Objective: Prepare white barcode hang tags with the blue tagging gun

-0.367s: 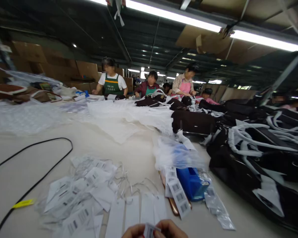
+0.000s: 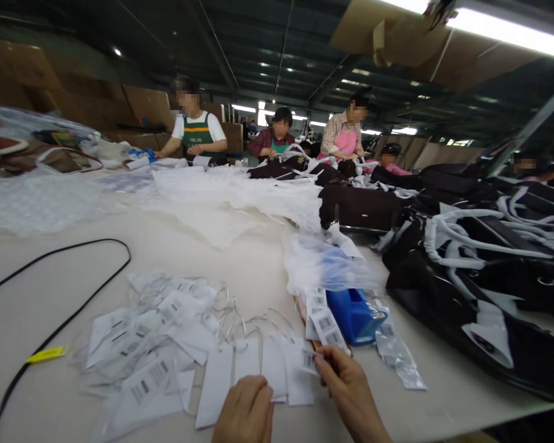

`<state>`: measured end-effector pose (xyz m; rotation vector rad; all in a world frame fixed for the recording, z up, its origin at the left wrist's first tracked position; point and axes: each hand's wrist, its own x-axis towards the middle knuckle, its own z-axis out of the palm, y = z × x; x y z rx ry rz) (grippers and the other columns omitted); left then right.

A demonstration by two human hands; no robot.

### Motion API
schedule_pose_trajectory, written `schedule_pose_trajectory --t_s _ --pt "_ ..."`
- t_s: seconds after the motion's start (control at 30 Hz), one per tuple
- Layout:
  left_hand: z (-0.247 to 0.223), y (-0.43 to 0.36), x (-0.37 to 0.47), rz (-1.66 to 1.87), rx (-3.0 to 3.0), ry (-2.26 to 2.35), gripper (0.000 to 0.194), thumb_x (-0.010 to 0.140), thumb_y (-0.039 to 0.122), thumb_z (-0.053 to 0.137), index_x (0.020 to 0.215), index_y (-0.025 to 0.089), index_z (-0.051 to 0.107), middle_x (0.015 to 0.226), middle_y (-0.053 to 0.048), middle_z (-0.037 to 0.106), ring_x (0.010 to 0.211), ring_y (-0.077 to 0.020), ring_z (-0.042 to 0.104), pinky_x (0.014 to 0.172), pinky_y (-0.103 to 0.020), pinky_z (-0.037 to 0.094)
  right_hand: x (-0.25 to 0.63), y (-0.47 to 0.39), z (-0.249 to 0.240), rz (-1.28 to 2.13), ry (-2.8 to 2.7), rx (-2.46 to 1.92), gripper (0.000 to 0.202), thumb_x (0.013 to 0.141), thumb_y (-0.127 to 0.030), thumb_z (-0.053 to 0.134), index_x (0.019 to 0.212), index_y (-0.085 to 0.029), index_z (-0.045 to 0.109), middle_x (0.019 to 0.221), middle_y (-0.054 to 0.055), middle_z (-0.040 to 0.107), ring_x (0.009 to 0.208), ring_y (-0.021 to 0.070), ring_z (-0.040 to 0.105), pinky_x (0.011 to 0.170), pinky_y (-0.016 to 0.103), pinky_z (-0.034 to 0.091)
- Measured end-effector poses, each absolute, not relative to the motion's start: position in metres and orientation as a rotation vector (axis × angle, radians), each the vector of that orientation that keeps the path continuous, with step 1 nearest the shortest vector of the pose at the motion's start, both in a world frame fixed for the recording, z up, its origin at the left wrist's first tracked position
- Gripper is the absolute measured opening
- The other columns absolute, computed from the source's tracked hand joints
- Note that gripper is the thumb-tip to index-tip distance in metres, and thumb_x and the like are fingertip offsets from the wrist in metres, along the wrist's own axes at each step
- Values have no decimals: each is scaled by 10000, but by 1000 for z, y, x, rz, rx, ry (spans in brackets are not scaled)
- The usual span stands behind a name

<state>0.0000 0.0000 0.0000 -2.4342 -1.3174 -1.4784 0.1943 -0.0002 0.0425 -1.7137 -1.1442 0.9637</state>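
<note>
Barcode sticker [image 2: 309,360] sits pinched between the fingertips of the right hand [image 2: 351,394], just above the row of white tags [image 2: 253,381] on the table [image 2: 258,271]. Left hand [image 2: 244,411] rests curled on a tag, holding nothing. Blue box [image 2: 353,315] lies near.

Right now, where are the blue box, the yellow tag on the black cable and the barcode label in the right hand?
Blue box [image 2: 353,314]: head view, its front face.
Yellow tag [image 2: 47,354]: head view, its middle.
Barcode label [image 2: 309,360]: head view, its printed face beside the right hand [image 2: 351,391].
</note>
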Motion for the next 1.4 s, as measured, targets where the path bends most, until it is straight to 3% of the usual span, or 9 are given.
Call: schedule_pose_trajectory --t_s 0.13,0.3,0.53,0.63,0.77,0.93,1.17,1.27,1.4 --pt "12 0 -5 -1460 -2630 -1503 125 823 187 470 702 214 473 619 4 545 586 -145 538 549 -248 454 195 -1 47 1028 -1123 -1747 245 732 -421 512 724 -183 567 547 -42 454 514 115 439 450 218 319" --pt "9 -6 7 -1454 -2802 -1219 143 835 143 383 782 200 503 742 -50 620 696 -175 577 621 -291 475 195 -7 47 1099 -1109 -1743 238 717 -418 516 691 -184 549 534 -52 434 488 104 409 435 214 298" --pt "11 1 13 -1450 -2786 -1221 170 818 79 405 873 182 529 804 -63 618 779 -188 577 689 -316 491 210 -21 46 1022 -980 -1785 304 718 -474 535 723 -174 581 528 -41 468 501 115 447 443 212 321" --pt "8 -1 15 -1434 -2826 -1218 141 820 94 411 847 186 514 775 -59 618 743 -180 584 657 -300 495 210 -28 39 869 -1010 -1818 301 757 -466 518 764 -175 593 572 -20 532 542 132 510 491 217 399" --pt "-2 -9 23 -1291 -2746 -1034 164 768 68 458 886 151 536 879 -101 662 847 -204 615 728 -307 506 200 -32 26 548 -1254 -1812 243 836 -383 473 886 -186 605 794 36 662 712 161 618 652 220 477" --pt "-12 -17 24 -1311 -2566 -1137 216 764 12 447 912 128 552 919 -126 669 907 -221 614 780 -335 491 189 -33 10 290 -1429 -1745 208 861 -287 444 985 -184 576 875 59 680 777 162 653 686 215 497" --pt "-7 -21 16 -1229 -2598 -1135 172 777 40 494 913 116 568 874 -114 695 844 -216 623 737 -338 463 189 -34 9 561 -1304 -1711 212 847 -331 476 992 -197 552 868 41 668 743 147 641 671 201 500" --pt "-2 -18 20 -1312 -2530 -1134 135 781 63 501 861 139 579 848 -88 705 796 -212 617 699 -338 436 191 -32 18 595 -1238 -1731 218 831 -371 495 937 -197 573 782 21 642 683 139 611 631 202 483" --pt "-1 -9 30 -1347 -2566 -1058 186 812 95 414 807 153 591 897 -73 709 893 -238 600 777 -372 408 190 -18 29 896 -1166 -1669 240 804 -410 511 859 -183 568 629 -14 569 572 130 556 547 217 447"
